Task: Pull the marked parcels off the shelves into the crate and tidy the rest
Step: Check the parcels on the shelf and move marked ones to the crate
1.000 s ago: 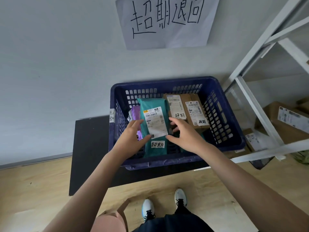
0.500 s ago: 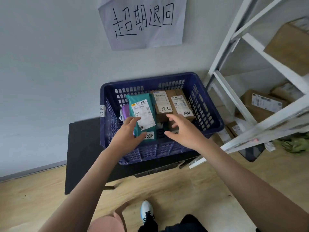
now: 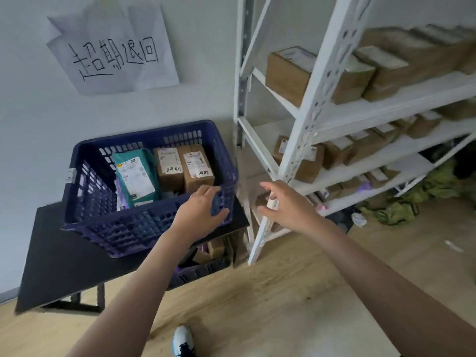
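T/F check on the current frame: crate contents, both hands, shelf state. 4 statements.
1. The blue crate holds a teal mailer and two brown boxes. True.
2. The right hand grips a parcel. False: it is empty, fingers spread, in front of the white shelf upright.
3. The left hand is at the crate's near right corner. True.
4. The shelves are cleared out. False: rows of cardboard boxes sit on several levels.

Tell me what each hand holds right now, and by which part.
Nothing is held. The left hand hangs open by the blue crate's near corner; the right hand is open, before the white shelf.
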`<state>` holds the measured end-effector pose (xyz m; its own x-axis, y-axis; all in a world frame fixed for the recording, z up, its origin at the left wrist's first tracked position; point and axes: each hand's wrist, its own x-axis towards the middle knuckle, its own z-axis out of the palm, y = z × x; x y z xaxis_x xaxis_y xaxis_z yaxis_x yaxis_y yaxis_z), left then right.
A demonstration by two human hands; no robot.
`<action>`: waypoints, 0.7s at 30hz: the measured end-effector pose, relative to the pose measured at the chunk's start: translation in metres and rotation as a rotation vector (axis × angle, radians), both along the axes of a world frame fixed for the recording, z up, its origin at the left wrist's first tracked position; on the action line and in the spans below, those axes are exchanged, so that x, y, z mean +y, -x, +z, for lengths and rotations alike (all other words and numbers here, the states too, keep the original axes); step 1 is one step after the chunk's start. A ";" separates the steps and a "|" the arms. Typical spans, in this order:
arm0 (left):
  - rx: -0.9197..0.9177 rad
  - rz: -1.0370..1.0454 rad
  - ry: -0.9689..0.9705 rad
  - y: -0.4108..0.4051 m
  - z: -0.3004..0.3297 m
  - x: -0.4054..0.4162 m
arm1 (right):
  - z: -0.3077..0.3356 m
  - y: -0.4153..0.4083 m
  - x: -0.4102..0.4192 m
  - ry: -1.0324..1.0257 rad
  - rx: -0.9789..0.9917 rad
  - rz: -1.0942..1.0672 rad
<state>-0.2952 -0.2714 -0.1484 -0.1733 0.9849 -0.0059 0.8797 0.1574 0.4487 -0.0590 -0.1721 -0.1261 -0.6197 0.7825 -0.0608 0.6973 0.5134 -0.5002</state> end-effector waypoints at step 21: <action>0.050 -0.449 0.032 -0.422 -0.017 0.263 | -0.013 -0.450 0.156 0.008 -0.021 -0.588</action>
<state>0.1266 -0.0088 -0.1657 0.2701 0.9620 -0.0396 0.8846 -0.2317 0.4046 0.3905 -0.0162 -0.1389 -0.0802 0.9939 -0.0760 0.8737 0.0334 -0.4853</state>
